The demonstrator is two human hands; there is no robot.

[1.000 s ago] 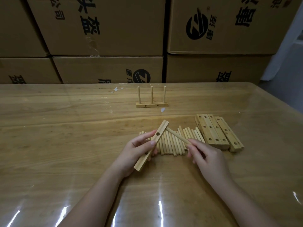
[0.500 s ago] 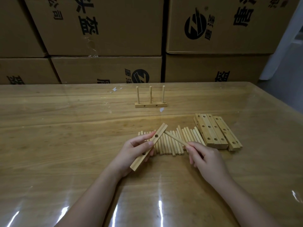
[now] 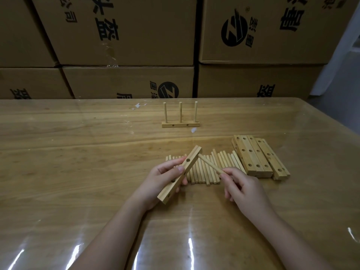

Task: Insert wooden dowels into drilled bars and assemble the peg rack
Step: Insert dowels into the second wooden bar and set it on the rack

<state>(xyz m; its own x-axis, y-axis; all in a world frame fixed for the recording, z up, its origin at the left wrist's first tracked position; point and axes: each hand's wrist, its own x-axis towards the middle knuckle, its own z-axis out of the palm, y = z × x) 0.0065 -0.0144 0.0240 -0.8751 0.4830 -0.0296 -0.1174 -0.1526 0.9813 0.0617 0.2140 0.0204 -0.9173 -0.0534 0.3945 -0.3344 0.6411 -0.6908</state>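
The right hand point(image 3: 243, 184) is pinching one dowel point(image 3: 210, 163) by its near end, and the left hand point(image 3: 161, 178) is gripping a bar point(image 3: 191, 155), thumb on top and fingers curled under, both over the row of loose dowels point(image 3: 204, 173) on the bench point(image 3: 78, 152). Since half a second ago the bar is showing its drilled face again and the dowel tip is now meeting the bar's far end, so I judge insertion is beginning, nothing seated yet. Spare bars point(image 3: 253, 154) are lying to the right; a rack point(image 3: 180, 124) with three dowels is standing behind.
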